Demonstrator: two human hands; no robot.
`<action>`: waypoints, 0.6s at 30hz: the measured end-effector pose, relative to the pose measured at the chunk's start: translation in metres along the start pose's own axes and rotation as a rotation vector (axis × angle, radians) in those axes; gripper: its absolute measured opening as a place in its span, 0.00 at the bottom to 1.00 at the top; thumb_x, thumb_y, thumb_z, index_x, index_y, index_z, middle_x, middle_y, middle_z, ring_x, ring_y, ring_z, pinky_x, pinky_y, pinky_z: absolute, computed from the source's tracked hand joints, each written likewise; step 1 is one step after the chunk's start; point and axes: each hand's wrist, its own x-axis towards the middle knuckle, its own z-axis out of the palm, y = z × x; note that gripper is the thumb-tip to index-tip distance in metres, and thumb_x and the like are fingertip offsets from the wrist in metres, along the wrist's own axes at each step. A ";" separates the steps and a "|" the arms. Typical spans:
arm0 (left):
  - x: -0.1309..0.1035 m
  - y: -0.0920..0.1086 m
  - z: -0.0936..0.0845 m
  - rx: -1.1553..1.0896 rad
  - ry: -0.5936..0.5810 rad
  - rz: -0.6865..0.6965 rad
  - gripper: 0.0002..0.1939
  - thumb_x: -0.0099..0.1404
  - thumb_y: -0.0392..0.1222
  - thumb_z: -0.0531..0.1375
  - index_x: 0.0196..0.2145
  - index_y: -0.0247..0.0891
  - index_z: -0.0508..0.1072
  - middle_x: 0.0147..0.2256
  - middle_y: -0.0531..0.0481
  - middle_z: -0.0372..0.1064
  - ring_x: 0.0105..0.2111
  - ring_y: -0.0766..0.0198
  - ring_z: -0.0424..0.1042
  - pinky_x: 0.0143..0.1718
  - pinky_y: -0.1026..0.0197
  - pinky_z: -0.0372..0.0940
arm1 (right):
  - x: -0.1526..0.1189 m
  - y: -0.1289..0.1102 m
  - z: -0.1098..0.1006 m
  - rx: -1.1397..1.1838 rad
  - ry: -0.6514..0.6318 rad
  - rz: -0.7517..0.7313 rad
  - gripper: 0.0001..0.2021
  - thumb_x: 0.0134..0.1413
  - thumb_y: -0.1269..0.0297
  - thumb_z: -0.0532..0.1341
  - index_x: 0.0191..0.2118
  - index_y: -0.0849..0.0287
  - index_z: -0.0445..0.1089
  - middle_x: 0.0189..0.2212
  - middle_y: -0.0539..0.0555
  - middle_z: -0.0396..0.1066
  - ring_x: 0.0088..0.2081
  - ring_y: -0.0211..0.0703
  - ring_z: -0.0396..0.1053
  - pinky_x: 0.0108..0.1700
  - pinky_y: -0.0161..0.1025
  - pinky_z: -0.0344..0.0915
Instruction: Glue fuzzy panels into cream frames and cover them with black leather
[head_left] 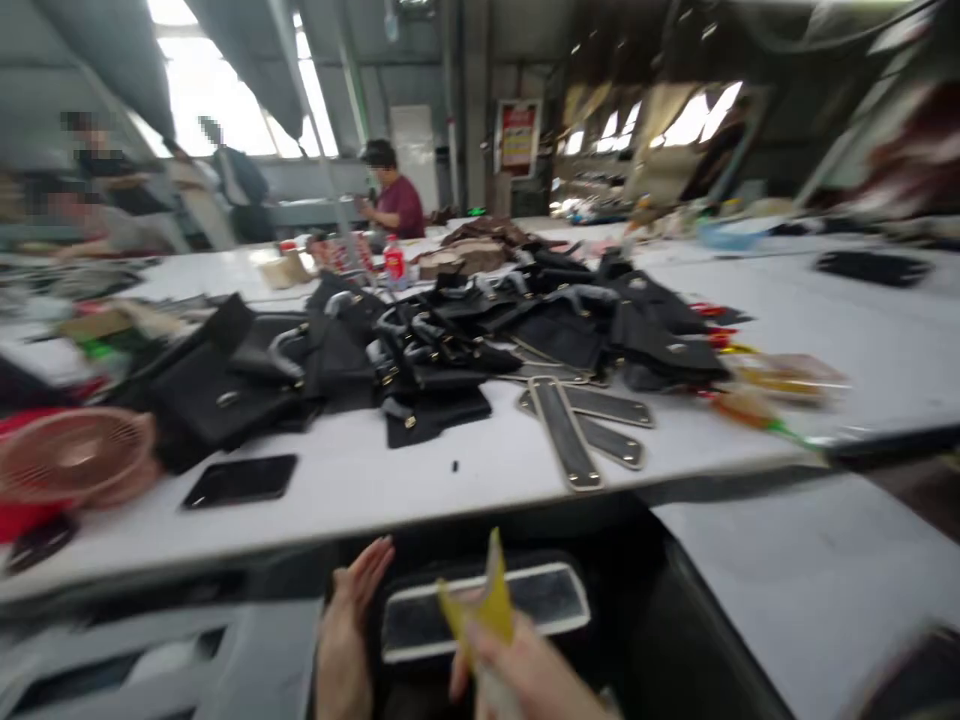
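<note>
My right hand (517, 665) is closed around a yellow, fork-tipped object (491, 605), its two points upward. Behind it a dark strip with a pale border (547, 595) lies on black material (637, 620) close to me. Just left of the strip, my left hand (352, 620) is raised with its fingers stretched out, holding nothing. On the white table ahead lie similar bordered strips (566, 435), crossed over each other, and a pile of black bags (450, 340) with metal fittings.
A pink fan (79, 455) and a black phone (240, 480) are on the table's left. Clear packets (795, 375) lie to the right, a red-labelled bottle (394, 262) behind the bags. A person in maroon (401, 200) and others are farther back.
</note>
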 end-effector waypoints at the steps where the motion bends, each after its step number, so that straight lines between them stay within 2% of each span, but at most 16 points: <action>1: -0.003 -0.013 -0.009 -0.075 0.004 -0.027 0.34 0.69 0.64 0.42 0.50 0.35 0.74 0.49 0.40 0.74 0.51 0.50 0.71 0.56 0.47 0.64 | 0.003 -0.002 -0.005 0.016 -0.017 0.045 0.30 0.56 0.31 0.50 0.40 0.58 0.66 0.14 0.42 0.56 0.13 0.31 0.51 0.14 0.28 0.52; 3: -0.012 -0.036 -0.023 -0.340 -0.064 -0.089 0.32 0.69 0.62 0.45 0.54 0.36 0.72 0.55 0.41 0.69 0.58 0.50 0.65 0.62 0.47 0.56 | 0.015 -0.013 -0.029 -0.064 0.181 0.057 0.32 0.48 0.31 0.58 0.43 0.57 0.65 0.16 0.41 0.56 0.15 0.29 0.48 0.16 0.27 0.51; 4: -0.019 -0.045 -0.027 -0.373 -0.074 -0.077 0.30 0.70 0.61 0.45 0.55 0.37 0.71 0.57 0.42 0.67 0.60 0.51 0.62 0.64 0.48 0.53 | 0.025 -0.021 -0.045 -0.167 0.228 0.061 0.34 0.47 0.31 0.59 0.47 0.57 0.65 0.17 0.42 0.56 0.15 0.30 0.48 0.16 0.28 0.50; 6: -0.034 -0.055 -0.032 -0.358 -0.108 -0.033 0.27 0.70 0.57 0.48 0.57 0.40 0.69 0.60 0.44 0.63 0.62 0.52 0.58 0.66 0.49 0.49 | 0.050 -0.035 -0.080 -0.464 0.269 -0.020 0.35 0.52 0.32 0.54 0.55 0.55 0.62 0.18 0.43 0.56 0.16 0.35 0.53 0.16 0.31 0.50; 7: -0.040 -0.057 -0.033 -0.323 -0.136 0.001 0.26 0.70 0.55 0.50 0.59 0.41 0.67 0.61 0.45 0.61 0.63 0.52 0.56 0.66 0.50 0.48 | 0.064 -0.040 -0.097 -0.685 0.327 -0.091 0.34 0.54 0.34 0.52 0.56 0.55 0.62 0.20 0.47 0.60 0.18 0.39 0.58 0.16 0.33 0.55; 9: -0.050 -0.057 -0.034 -0.264 -0.203 0.066 0.29 0.67 0.52 0.57 0.63 0.44 0.61 0.64 0.47 0.57 0.64 0.52 0.54 0.66 0.52 0.48 | 0.091 -0.047 -0.123 -1.155 0.407 -0.282 0.28 0.58 0.41 0.51 0.53 0.58 0.66 0.36 0.58 0.71 0.32 0.46 0.70 0.32 0.39 0.70; 10: -0.052 -0.057 -0.034 -0.245 -0.227 0.092 0.32 0.65 0.50 0.60 0.64 0.45 0.59 0.65 0.47 0.55 0.65 0.52 0.52 0.66 0.53 0.48 | 0.104 -0.049 -0.133 -1.249 0.434 -0.312 0.27 0.57 0.44 0.52 0.53 0.60 0.67 0.43 0.62 0.70 0.39 0.50 0.71 0.41 0.43 0.71; 12: -0.053 -0.055 -0.033 -0.220 -0.238 0.119 0.35 0.63 0.48 0.62 0.65 0.44 0.57 0.65 0.47 0.53 0.65 0.53 0.51 0.66 0.54 0.49 | 0.125 -0.048 -0.145 -1.386 0.490 -0.338 0.29 0.57 0.47 0.52 0.55 0.65 0.65 0.52 0.67 0.65 0.48 0.58 0.68 0.51 0.51 0.66; 15: -0.050 -0.054 -0.029 -0.174 -0.192 0.105 0.35 0.63 0.48 0.62 0.65 0.41 0.57 0.65 0.44 0.54 0.65 0.52 0.52 0.65 0.53 0.49 | 0.144 -0.045 -0.149 -1.521 0.564 -0.337 0.31 0.61 0.47 0.49 0.59 0.68 0.61 0.56 0.70 0.59 0.48 0.65 0.67 0.49 0.58 0.65; 18: -0.049 -0.055 -0.022 -0.186 -0.155 0.080 0.33 0.64 0.47 0.60 0.64 0.40 0.58 0.65 0.44 0.55 0.64 0.53 0.53 0.65 0.54 0.50 | 0.149 -0.041 -0.147 -1.659 0.596 -0.370 0.30 0.64 0.49 0.47 0.62 0.68 0.58 0.55 0.69 0.60 0.48 0.66 0.66 0.46 0.58 0.65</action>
